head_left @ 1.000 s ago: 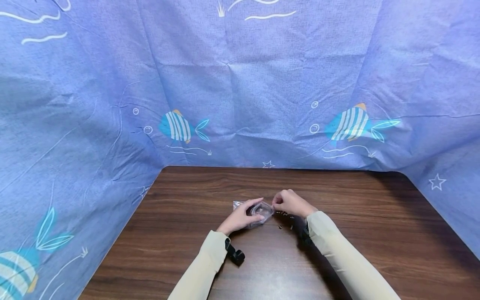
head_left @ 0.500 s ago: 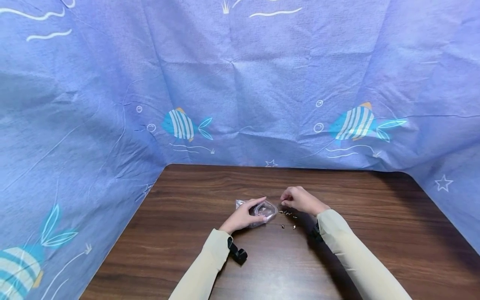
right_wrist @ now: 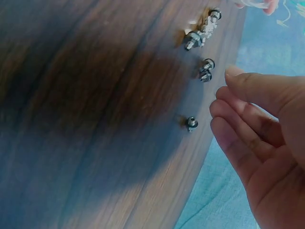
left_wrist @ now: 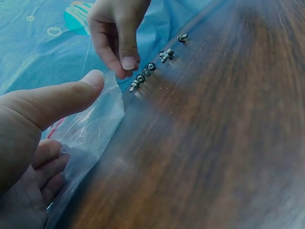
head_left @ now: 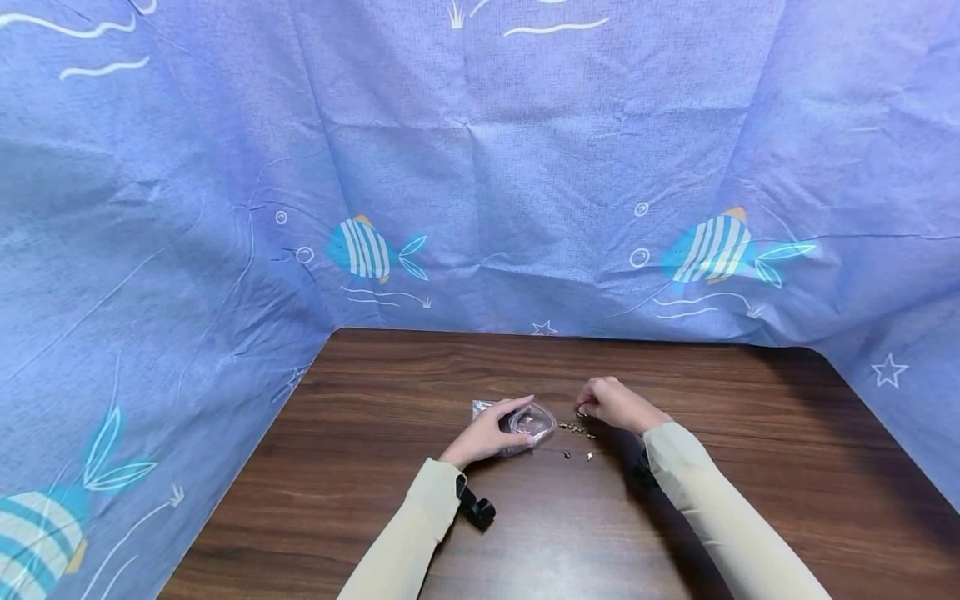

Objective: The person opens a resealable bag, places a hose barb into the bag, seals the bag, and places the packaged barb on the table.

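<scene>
Right hand [head_left: 621, 406] has shifted right, grip parted near screws [left_wrist: 166, 56] on tabletop [head_left: 547, 525], blue cloth [head_left: 525, 183] beyond; left hand [head_left: 482, 433] grips bag [left_wrist: 101, 119].

This looks like a table set up as a cloth-screened work corner; which kind of room lies beyond, home or workplace, cannot be told. A blue cloth [head_left: 555, 167] hangs behind the table and along both sides, its folds and creases showing it to be fabric rather than painted wall. It carries a childlike sea print: striped fish [head_left: 365, 248], bubbles [head_left: 640, 257], stars [head_left: 889, 371] and white wavy lines [head_left: 555, 27], more like a household curtain or sheet. The table [head_left: 450, 367] has a dark brown wood-grain top with rounded far corners, and loose metal screws [left_wrist: 166, 56] lying on it suggest small handwork.
</scene>
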Demonstrator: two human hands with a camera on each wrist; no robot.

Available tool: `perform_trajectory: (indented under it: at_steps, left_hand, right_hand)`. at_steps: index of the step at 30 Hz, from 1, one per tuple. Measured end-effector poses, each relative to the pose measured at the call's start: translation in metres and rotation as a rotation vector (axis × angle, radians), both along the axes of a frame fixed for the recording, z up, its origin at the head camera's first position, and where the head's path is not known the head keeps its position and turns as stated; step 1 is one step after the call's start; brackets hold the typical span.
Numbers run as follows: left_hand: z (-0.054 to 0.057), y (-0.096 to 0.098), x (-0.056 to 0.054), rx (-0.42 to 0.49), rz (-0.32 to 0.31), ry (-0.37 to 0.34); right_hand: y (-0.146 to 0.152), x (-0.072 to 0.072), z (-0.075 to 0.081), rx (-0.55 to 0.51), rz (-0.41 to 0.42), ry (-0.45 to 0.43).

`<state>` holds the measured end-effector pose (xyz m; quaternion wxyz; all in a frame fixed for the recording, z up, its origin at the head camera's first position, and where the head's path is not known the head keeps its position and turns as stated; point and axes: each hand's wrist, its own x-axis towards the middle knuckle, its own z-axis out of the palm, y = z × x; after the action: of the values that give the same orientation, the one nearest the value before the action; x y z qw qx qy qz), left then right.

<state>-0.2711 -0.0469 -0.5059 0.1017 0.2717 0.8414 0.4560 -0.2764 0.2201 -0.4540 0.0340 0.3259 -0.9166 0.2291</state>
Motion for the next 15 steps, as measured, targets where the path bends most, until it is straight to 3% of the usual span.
perform_trajectory:
  at_steps: [7, 15]
  left_hand:
    - [0.0009, -0.0006, 0.0006, 0.004, -0.011, -0.008]
    - [0.0012, -0.0002, 0.0005, 0.000, -0.015, -0.002]
  right_hand:
    - [0.0045, 0.0001, -0.0039, 0.060, -0.013, 0.016]
    - [0.0052, -0.0008, -0.0058, 0.101, 0.027, 0.069]
